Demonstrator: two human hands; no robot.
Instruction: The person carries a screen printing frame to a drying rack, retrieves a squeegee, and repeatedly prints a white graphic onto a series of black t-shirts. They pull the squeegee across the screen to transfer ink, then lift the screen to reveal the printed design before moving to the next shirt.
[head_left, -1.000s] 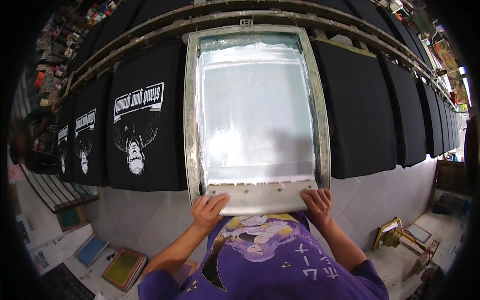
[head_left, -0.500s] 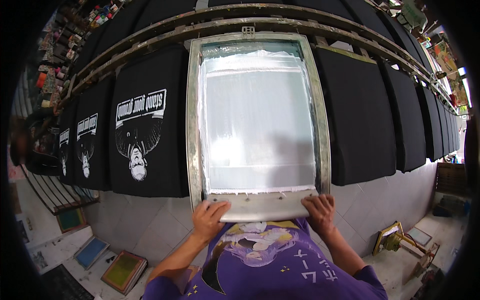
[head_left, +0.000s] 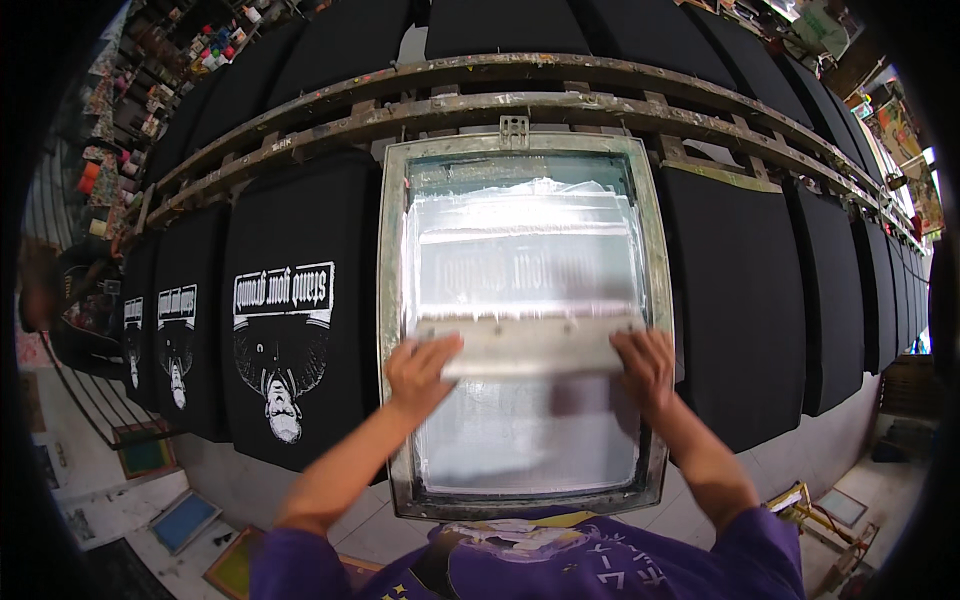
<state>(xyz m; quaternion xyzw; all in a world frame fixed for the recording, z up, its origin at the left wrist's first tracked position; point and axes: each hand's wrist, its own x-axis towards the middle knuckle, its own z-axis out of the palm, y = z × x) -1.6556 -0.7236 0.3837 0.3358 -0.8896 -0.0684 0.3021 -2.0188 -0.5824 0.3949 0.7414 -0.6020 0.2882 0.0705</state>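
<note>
Both of my hands grip a wide, pale squeegee by its two ends. My left hand is closed round its left end, my right hand round its right end. The squeegee lies across the mesh of a metal-framed printing screen, a little below its middle. White ink coats the mesh, thickest near the far end. Faint lettering shows through the mesh beyond the squeegee. The blade's underside is hidden. Under the screen, what it rests on is mostly covered.
Black shirts on boards line both sides; those at left carry a white print. Stained wooden rails run behind the screen, with more black shirts beyond. Spare framed screens lie low at left. A person is at the far left.
My hands have moved the squeegee away from me, from the screen's near edge to below its middle. Lettering now shows in the mesh. The whole view has shifted so the screen sits lower.
</note>
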